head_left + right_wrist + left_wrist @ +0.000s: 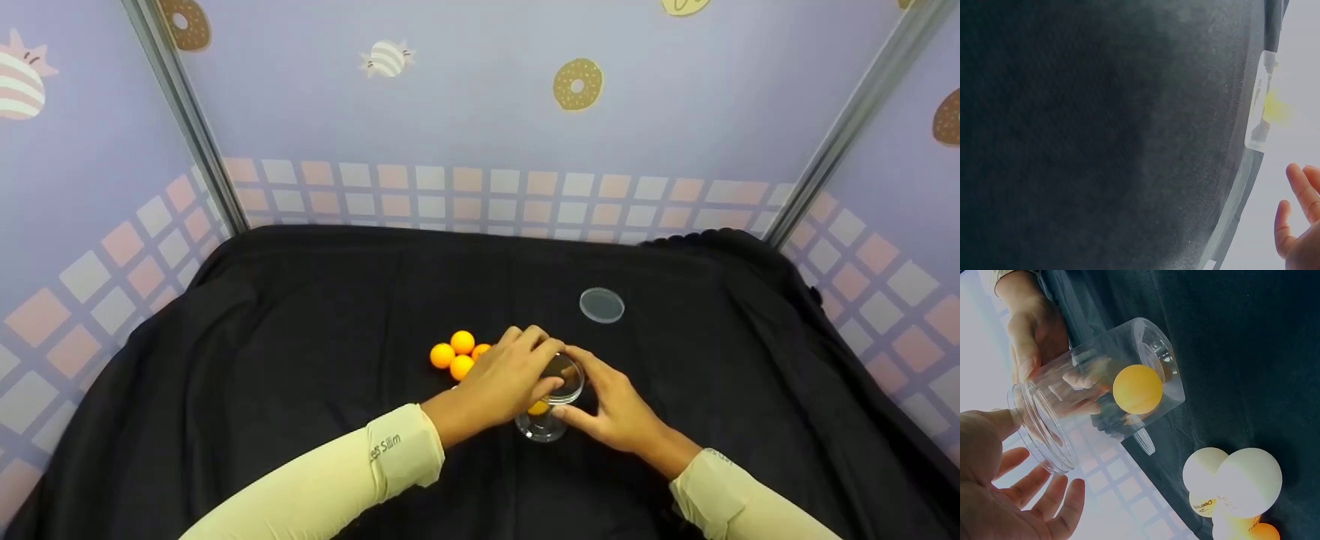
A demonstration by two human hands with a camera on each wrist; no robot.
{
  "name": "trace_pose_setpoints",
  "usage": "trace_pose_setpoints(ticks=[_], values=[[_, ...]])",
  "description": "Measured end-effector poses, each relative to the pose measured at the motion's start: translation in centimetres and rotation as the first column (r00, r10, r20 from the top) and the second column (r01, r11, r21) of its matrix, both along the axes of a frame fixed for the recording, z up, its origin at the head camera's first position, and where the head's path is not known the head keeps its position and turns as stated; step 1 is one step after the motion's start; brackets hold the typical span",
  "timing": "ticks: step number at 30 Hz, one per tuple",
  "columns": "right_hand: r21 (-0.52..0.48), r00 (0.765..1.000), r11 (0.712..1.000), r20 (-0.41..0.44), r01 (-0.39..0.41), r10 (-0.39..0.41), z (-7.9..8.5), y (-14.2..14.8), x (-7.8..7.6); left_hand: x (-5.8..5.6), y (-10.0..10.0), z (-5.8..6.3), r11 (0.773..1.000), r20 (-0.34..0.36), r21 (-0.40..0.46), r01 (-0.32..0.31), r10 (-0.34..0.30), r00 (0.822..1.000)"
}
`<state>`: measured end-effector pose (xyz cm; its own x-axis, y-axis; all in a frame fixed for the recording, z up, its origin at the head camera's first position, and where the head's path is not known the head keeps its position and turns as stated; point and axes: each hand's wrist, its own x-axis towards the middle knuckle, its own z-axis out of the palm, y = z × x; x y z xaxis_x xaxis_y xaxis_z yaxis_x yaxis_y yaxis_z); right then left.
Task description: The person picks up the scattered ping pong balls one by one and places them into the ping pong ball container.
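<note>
A clear jar (1100,343) stands between the two hands with one orange ping-pong ball (1138,389) near its base. My right hand (619,405) grips the jar's side, and its fingers show through the clear wall in the left wrist view. At the mouth, my left hand (510,375) has its thumb at the rim and its fingers loosely spread around it. In the right wrist view, the fingers (1300,191) show at the lower right corner. Several orange ping-pong balls (442,355) lie left of the left hand; white ping-pong balls (1249,482) sit by them.
A clear round lid (602,305) lies flat on the black cloth (337,315), beyond the right hand. Patterned panels (480,112) with metal corner posts stand behind the table and on both sides.
</note>
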<state>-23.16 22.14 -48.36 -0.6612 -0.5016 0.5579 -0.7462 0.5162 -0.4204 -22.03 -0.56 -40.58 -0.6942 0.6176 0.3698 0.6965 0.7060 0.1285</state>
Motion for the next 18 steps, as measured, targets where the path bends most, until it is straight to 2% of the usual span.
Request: trace_pose_setpoints(ticks=[4, 12, 18], values=[[-0.005, 1.000, 1.000, 0.018, -0.012, 0.012, 0.0, 0.0, -0.1, 0.0, -0.2, -0.1, 1.000, -0.018, 0.009, 0.008, -0.007, 1.000], [-0.015, 1.000, 1.000, 0.008, -0.006, 0.007, -0.3, 0.0, 0.0, -0.2, -1.3, -1.2, 0.997, -0.115, 0.073, 0.027, -0.019, 0.993], [-0.020, 1.000, 1.000, 0.010, 0.007, -0.006, -0.1, 0.1, 0.0, -0.7, -3.4, -1.9, 0.988, -0.106, 0.157, 0.010, 0.007, 0.994]])
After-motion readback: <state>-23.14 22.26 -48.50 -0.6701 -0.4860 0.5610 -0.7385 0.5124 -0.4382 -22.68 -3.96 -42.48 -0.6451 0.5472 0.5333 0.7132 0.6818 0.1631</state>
